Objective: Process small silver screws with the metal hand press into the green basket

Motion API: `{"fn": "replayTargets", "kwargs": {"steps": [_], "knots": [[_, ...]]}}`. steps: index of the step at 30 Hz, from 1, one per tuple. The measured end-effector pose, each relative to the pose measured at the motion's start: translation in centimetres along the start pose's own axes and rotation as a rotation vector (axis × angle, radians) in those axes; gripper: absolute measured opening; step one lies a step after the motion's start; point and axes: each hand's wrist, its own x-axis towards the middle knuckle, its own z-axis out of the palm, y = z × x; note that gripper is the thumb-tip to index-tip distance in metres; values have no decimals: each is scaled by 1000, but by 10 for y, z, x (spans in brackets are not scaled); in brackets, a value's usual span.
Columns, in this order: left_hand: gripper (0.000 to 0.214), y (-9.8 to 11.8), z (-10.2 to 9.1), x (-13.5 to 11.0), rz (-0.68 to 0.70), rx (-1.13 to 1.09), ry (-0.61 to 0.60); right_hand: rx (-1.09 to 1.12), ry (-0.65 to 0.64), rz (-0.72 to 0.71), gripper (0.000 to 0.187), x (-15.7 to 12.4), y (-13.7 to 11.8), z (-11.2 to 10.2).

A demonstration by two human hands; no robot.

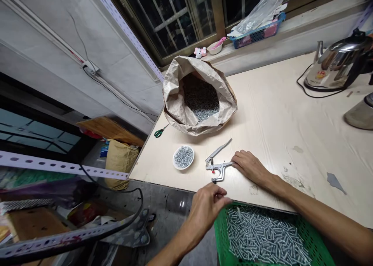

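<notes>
Silver hand pliers [219, 167] with a spring and spread handles, like snap-fastener pliers, lie on the table. My right hand [250, 167] has its fingers closed at the end of the lower handle. My left hand [207, 203] is by the table's front edge, close to the jaw end, fingers curled and thumb near the index finger; whatever is between them is too small to make out. A white bowl [183, 168] of small metal pins or screws stands left of the pliers. Below my hands, a green basket [220, 229] holds many similar metal pieces.
An open paper sack [175, 91] of small metal pieces stands at the back of the table [262, 114]. Green-handled scissors [159, 133] lie near the left edge. A kettle [335, 67] with a cord is at the right. A blue basket [256, 34] sits on the sill.
</notes>
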Motion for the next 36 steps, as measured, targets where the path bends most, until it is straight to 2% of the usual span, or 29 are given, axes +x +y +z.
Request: {"fn": "replayTargets", "kwargs": {"steps": [2,4,5,7,11,17,23,26,29,32,36], "knots": [[16,-10,-15,9,7,168,154,3,9,1,14,0,0,0],[19,-30,-34,26,-79,365,386,-4,22,-1,14,0,0,1],[19,-42,-43,36,-128,431,451,-7,30,-4,14,0,0,1],[18,-62,-57,52,-190,524,504,-2,44,-11,15,0,1,2],[18,-81,-64,68,-231,562,464,14,37,-7,16,-1,2,5],[18,-81,-63,70,-248,615,375,19,27,4,14,-1,2,5],[24,-83,-55,72,-179,812,456,16,26,0,15,-1,1,3],[19,-83,-61,72,-164,707,526,10,32,5,15,-1,0,3],[16,-81,-66,65,-122,478,553,4,38,-2,14,-1,1,4],[14,-80,-52,54,15,380,491,-1,42,-12,13,-1,2,5],[17,-88,-13,45,208,600,322,-7,46,-17,14,-2,3,6]]}}
